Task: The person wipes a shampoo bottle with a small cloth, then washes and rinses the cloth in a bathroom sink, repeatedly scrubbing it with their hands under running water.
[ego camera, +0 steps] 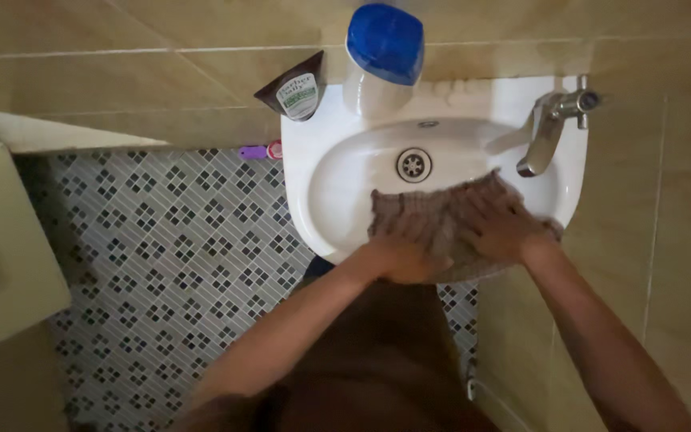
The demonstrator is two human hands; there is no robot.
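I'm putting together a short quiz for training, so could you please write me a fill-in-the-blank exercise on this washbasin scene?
1. Both hands, the left hand and the right hand, press on a brownish ___ at the basin's front rim.
2. The white bottle behind the basin has a ___ cap.
3. The metal tap carries ___ running water.

Missing words: cloth; blue; no

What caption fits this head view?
Both hands, left hand and right hand, press a brown cloth over a white sink rim.

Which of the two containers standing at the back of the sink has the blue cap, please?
The white bottle behind the drain has the blue cap; the dark brown tube to its left, at the sink's corner, has none.
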